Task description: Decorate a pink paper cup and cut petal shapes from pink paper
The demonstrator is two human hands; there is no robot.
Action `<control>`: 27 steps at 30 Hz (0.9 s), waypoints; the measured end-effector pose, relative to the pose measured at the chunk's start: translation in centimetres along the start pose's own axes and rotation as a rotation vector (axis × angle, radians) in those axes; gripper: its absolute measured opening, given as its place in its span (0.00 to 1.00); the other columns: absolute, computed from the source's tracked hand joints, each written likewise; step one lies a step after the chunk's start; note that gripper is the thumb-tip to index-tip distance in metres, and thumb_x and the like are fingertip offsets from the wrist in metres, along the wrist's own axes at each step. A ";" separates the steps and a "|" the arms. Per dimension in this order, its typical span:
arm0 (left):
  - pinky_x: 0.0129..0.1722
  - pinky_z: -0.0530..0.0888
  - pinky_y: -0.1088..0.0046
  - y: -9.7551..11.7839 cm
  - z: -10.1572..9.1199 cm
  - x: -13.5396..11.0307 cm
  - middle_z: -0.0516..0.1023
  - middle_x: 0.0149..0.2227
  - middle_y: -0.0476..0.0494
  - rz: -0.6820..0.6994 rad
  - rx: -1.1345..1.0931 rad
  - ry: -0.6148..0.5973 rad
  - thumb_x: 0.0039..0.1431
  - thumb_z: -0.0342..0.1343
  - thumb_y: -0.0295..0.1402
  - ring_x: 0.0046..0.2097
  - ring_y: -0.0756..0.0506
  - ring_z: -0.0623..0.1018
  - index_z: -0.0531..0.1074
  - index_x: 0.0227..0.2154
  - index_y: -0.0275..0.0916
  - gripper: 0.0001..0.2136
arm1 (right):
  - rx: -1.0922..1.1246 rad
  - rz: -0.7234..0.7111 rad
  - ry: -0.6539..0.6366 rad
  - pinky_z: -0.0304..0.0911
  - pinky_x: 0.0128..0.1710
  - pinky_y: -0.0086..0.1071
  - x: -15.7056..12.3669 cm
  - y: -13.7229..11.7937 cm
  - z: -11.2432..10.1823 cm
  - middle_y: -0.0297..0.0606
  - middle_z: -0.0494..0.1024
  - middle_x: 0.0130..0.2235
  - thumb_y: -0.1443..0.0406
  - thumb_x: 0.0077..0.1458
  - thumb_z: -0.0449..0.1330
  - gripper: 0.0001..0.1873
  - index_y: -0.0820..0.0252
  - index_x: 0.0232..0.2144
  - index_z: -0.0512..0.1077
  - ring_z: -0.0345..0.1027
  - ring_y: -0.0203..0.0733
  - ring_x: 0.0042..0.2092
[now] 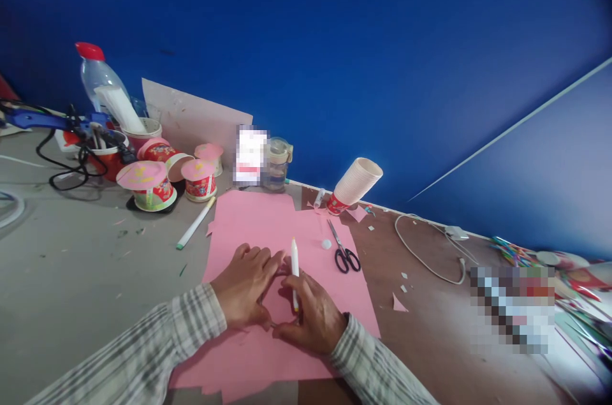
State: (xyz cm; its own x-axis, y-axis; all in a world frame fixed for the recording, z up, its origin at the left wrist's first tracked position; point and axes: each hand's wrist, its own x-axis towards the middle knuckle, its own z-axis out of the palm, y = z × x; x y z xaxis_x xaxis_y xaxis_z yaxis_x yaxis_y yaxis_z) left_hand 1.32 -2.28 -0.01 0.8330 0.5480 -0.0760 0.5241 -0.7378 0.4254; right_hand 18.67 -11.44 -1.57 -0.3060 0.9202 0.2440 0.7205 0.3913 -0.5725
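A large pink paper sheet (268, 226) lies on the table in front of me. My left hand (246, 284) rests flat on it, fingers stretched out and pressing the paper. My right hand (310, 316) is closed round a white pen (295, 261) that stands nearly upright, its tip down on the paper between my two hands. Black-handled scissors (343, 252) lie on the sheet's right part, just beyond my right hand. A small white cap (326, 243) sits beside them.
Decorated paper cups (198, 180) with pink lids stand at the back left near a glue gun (43, 119), a bottle (98, 76) and a cup of tools. A stack of cups (356, 185) lies tipped; a white cable (425, 252), a marker (196, 223), paper scraps lie about.
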 end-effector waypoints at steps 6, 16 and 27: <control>0.44 0.57 0.56 0.5 -0.7 -0.1 0.65 0.36 0.49 0.019 0.013 -0.033 0.36 0.56 0.52 0.40 0.40 0.66 0.56 0.48 0.54 0.32 | 0.017 0.003 0.066 0.66 0.49 0.46 -0.2 0.1 0.4 0.44 0.61 0.57 0.54 0.36 0.67 0.36 0.50 0.47 0.58 0.59 0.56 0.55; 0.42 0.59 0.55 0.3 -0.9 0.3 0.64 0.36 0.49 0.077 0.117 -0.015 0.36 0.55 0.54 0.38 0.39 0.66 0.63 0.42 0.56 0.26 | 0.010 -0.017 0.071 0.64 0.51 0.45 -0.3 0.0 0.5 0.47 0.63 0.57 0.52 0.38 0.65 0.35 0.52 0.47 0.58 0.59 0.54 0.56; 0.41 0.59 0.58 0.4 -0.9 0.6 0.67 0.36 0.45 0.091 0.200 -0.011 0.32 0.58 0.54 0.39 0.38 0.65 0.64 0.44 0.53 0.31 | 0.232 0.137 0.151 0.59 0.54 0.44 0.1 1.8 -5.0 0.44 0.71 0.51 0.59 0.44 0.65 0.25 0.51 0.42 0.59 0.61 0.49 0.56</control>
State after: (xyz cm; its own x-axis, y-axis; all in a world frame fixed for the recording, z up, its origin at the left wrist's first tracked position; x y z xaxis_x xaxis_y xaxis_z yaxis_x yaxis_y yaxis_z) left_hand 1.92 -1.89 0.95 0.8797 0.4723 -0.0557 0.4707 -0.8479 0.2440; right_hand 22.99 -10.65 1.34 -0.1078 0.9607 0.2557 0.5818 0.2695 -0.7674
